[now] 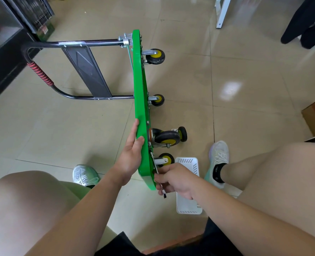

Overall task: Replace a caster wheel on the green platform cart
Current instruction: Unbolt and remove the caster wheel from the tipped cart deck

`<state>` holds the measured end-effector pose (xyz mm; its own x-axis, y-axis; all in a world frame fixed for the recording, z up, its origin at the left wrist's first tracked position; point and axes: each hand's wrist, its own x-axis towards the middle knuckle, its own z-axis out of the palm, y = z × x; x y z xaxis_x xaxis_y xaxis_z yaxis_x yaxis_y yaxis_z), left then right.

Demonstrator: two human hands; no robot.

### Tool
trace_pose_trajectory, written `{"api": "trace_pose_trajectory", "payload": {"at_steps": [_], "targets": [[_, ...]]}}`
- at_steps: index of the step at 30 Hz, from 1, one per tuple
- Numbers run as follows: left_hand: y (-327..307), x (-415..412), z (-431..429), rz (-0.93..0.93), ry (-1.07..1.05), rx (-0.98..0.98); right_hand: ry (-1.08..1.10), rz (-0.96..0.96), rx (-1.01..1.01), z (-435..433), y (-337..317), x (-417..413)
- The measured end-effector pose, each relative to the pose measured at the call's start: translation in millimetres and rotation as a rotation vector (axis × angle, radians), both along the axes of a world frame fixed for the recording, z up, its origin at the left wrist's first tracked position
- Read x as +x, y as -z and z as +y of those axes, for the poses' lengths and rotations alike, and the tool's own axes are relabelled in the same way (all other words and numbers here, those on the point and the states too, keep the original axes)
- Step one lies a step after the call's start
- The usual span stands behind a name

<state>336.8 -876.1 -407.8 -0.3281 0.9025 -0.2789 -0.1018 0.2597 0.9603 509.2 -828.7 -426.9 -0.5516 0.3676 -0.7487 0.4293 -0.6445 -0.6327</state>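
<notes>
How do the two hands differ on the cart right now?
The left hand lies with fairly straight fingers against the green deck; the right hand is curled round a wrench. The left hand is on the deck's top side, the right hand on the wheel side, beside the nearest caster. Both work at the deck's near end.

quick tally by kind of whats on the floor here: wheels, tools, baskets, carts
Black caster wheels with yellow hubs: 5 (4 on the cart's underside, 1 that looks loose on the floor behind them)
Silver metal wrench: 1
White perforated plastic basket: 1
Green platform cart: 1
Total: 8
</notes>
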Motion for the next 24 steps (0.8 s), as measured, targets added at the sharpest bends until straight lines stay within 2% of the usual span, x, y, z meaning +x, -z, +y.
{"api": "trace_pose_trajectory", "payload": {"at_steps": [7, 24], "targets": [[-1, 1, 1, -0.002, -0.001, 0.001, 0.056, 0.02, -0.045, 4, 4, -9], [-1, 0, 0, -0.061, 0.013, -0.004, 0.033, -0.09, 0.168, 5, 74, -20]]}}
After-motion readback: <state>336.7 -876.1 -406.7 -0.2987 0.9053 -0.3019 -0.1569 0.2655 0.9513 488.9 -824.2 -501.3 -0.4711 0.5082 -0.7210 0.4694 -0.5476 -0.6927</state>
